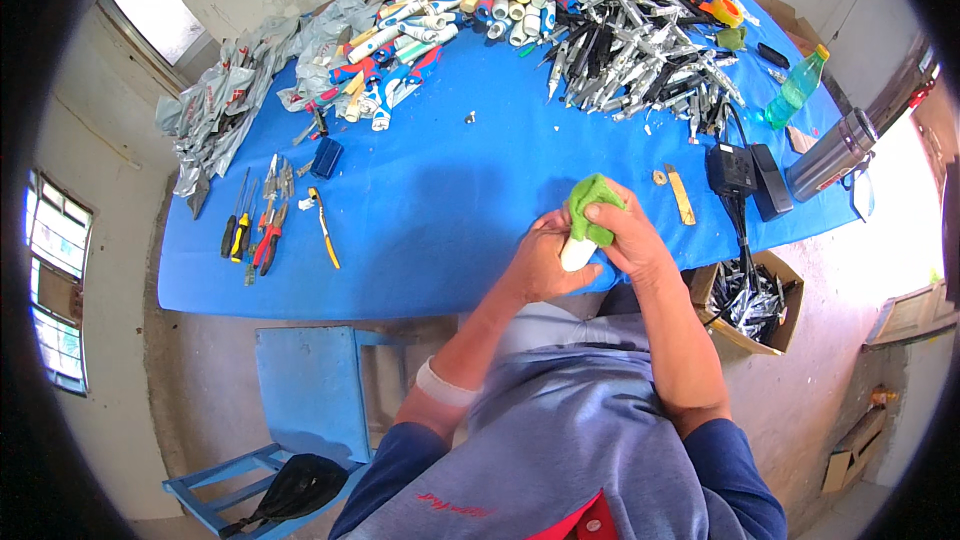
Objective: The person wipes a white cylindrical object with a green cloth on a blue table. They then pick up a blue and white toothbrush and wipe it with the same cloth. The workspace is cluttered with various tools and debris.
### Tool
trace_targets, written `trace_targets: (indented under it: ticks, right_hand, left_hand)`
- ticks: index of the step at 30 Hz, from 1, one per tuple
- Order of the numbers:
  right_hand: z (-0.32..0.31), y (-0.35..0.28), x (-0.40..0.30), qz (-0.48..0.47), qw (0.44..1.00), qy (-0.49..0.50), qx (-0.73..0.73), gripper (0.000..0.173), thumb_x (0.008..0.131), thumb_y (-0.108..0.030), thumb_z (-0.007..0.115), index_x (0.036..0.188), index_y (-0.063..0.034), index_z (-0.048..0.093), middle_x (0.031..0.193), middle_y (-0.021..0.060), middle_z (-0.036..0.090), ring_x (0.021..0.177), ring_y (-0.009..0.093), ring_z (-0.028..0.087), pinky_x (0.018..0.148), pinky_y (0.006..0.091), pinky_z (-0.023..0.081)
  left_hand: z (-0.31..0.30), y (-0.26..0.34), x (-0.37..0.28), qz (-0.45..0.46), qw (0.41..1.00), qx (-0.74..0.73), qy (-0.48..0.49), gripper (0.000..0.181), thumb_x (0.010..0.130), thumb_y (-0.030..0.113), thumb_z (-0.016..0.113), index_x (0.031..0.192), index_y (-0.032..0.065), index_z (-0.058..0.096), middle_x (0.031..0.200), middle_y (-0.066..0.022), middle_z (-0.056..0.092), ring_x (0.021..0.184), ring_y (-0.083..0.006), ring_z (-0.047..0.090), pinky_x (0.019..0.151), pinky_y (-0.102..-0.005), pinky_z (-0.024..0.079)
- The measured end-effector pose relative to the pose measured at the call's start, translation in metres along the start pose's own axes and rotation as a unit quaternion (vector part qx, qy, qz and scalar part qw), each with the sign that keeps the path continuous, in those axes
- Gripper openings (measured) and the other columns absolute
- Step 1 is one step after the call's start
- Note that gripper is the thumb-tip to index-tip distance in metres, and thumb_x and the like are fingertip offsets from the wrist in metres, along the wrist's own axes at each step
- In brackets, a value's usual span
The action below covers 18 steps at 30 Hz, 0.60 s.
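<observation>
My left hand (541, 261) is closed round a white plastic piece (577, 254), which looks like an electric toothbrush handle. Its rounded lower end shows between the thumb and the cloth. A small green cloth (589, 204) is wrapped over the upper part, pinched by my right hand (634, 229), with the thumb pressing on its face. The cloth hides the top of the piece. Both hands meet just above the front edge of the blue-covered table (442, 240).
Toothbrush housings (420, 22) and metal-and-black inner parts (637, 52) are heaped at the back. Screwdrivers (241, 236), red pliers (271, 240) and a toothbrush (325, 229) lie left. Right are a power adapter (730, 169), steel flask (832, 154), green bottle (796, 90) and, below, a cardboard box (780, 341).
</observation>
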State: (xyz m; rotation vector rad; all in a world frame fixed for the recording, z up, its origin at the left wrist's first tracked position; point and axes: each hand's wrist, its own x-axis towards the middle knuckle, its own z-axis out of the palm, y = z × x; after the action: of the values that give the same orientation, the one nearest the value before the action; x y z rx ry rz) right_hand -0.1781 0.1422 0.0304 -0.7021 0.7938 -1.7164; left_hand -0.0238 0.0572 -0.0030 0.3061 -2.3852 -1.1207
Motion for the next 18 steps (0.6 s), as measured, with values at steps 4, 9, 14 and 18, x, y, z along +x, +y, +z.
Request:
trace_targets:
  ticks: [4,9,14,18]
  right_hand:
    - [0.032,-0.015,0.001,-0.003,0.948,0.11,-0.298,0.016,0.093,-0.013,0.071,0.104,-0.0008,0.069,0.092,0.0094,0.073,0.086,0.016,0.07,0.075,0.0326,0.055]
    - [0.04,0.002,-0.002,-0.168,0.773,0.223,-0.569,0.018,0.098,-0.018,0.068,0.096,0.0001,0.068,0.08,0.0032,0.067,0.071,0.009,0.059,0.062,0.0312,0.048]
    - [0.04,-0.012,-0.009,-0.137,0.872,0.131,-0.451,0.019,0.099,-0.019,0.068,0.1,-0.0005,0.07,0.085,0.0077,0.069,0.079,0.011,0.065,0.068,0.0307,0.051]
    - [0.021,-0.008,-0.001,-0.062,0.99,0.049,-0.121,0.024,0.101,-0.025,0.066,0.105,-0.0011,0.068,0.093,0.0079,0.071,0.081,0.013,0.067,0.071,0.0291,0.054]
  left_hand:
    - [-0.006,0.009,0.0,-0.051,0.998,-0.022,-0.013,0.044,0.078,0.034,0.082,0.114,0.0101,0.073,0.119,-0.0115,0.073,0.122,-0.0321,0.063,0.116,-0.0471,0.037]
    - [-0.005,0.009,0.006,-0.032,0.999,-0.013,-0.009,0.043,0.078,0.034,0.081,0.113,0.0109,0.073,0.116,-0.0112,0.073,0.118,-0.033,0.065,0.117,-0.0479,0.036]
    - [-0.004,0.012,0.002,-0.036,0.999,0.004,0.013,0.044,0.078,0.037,0.081,0.111,0.0095,0.073,0.117,-0.0123,0.073,0.118,-0.0337,0.065,0.119,-0.0481,0.034]
    - [-0.004,0.008,0.001,-0.018,1.0,0.014,-0.009,0.041,0.078,0.038,0.081,0.106,0.0091,0.074,0.113,-0.0132,0.073,0.117,-0.0341,0.065,0.119,-0.0482,0.035]
